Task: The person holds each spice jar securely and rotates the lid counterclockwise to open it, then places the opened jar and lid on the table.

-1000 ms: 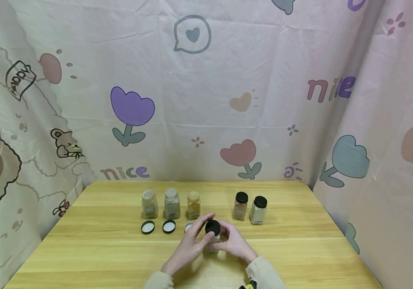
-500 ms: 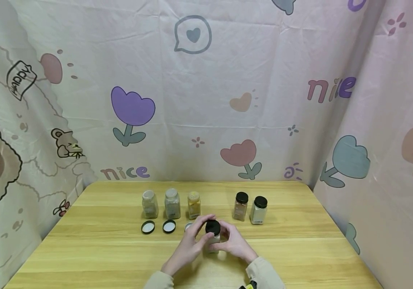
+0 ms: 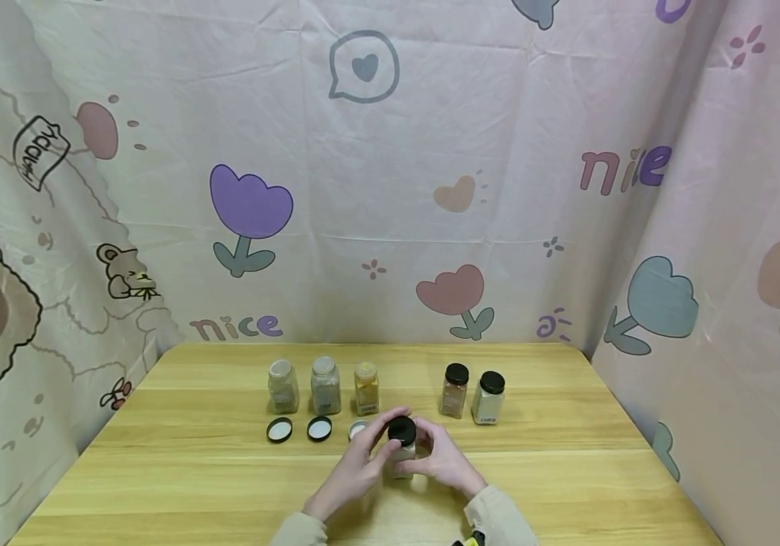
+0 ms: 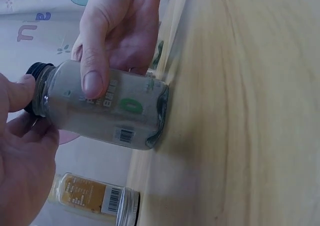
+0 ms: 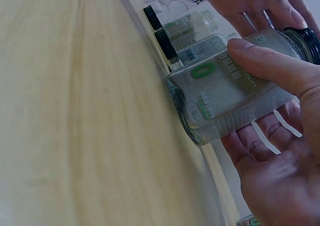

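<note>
A glass spice jar (image 4: 107, 103) with greyish contents stands upright at the front middle of the table, its black lid (image 3: 401, 430) on top. My left hand (image 3: 360, 460) pinches that lid between thumb and fingers; the left wrist view shows the thumb pressed on the lid's side. Lower down, my right hand (image 3: 446, 457) grips the jar's body, thumb on the near face and fingers behind, as the right wrist view shows. Just beyond the left hand, an upturned lid (image 3: 357, 429) lies partly covered by the fingers.
Three lidless jars stand behind: a greyish jar (image 3: 284, 388), another greyish jar (image 3: 325, 387) and a yellow jar (image 3: 366, 390). Two black-rimmed lids, a left lid (image 3: 279, 430) and a middle lid (image 3: 319, 428), lie before them. A brown jar (image 3: 454, 391) and a pale jar (image 3: 488, 399), both lidded, stand right.
Both hands keep their hold on the jar and its lid. The left hand's fingers have shifted very slightly around the lid; the other jars have not moved.
</note>
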Demonstrator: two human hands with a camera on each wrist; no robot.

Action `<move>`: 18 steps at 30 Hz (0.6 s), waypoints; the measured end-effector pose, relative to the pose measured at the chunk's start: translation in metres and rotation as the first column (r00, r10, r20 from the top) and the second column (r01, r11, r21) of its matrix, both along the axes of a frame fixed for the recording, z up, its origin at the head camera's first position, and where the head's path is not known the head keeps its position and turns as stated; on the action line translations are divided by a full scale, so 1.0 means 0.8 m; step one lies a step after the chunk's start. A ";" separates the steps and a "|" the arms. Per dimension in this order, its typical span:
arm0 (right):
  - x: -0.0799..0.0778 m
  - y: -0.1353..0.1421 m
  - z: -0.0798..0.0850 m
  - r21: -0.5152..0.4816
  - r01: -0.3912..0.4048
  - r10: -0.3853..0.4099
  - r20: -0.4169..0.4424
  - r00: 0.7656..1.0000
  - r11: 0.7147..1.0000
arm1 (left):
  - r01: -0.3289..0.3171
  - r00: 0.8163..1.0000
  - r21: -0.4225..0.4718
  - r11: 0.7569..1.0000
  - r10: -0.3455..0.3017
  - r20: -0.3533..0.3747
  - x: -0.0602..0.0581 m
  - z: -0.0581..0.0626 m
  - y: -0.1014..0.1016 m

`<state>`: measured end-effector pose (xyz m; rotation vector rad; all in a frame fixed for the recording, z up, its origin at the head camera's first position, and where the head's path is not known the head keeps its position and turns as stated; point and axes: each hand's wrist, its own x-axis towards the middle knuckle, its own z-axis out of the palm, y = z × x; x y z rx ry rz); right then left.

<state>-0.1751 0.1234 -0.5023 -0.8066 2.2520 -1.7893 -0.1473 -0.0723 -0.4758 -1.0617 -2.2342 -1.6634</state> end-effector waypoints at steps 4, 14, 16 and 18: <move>0.000 0.000 0.000 -0.011 -0.012 0.012 -0.001 1.000 1.000 | -0.050 0.996 0.027 0.998 0.052 -0.066 -0.003 -0.005 0.003; 0.001 0.000 0.001 -0.003 0.003 -0.003 0.007 1.000 1.000 | -0.036 0.999 -0.024 0.999 0.035 -0.021 -0.001 -0.003 -0.003; 0.001 -0.001 0.001 0.002 0.007 -0.007 0.006 1.000 1.000 | -0.002 1.000 -0.022 1.000 0.002 -0.004 0.000 -0.002 -0.005; 0.001 -0.001 0.001 0.002 0.007 -0.007 0.008 1.000 1.000 | 0.011 1.000 -0.012 1.000 -0.011 -0.018 -0.001 -0.001 -0.005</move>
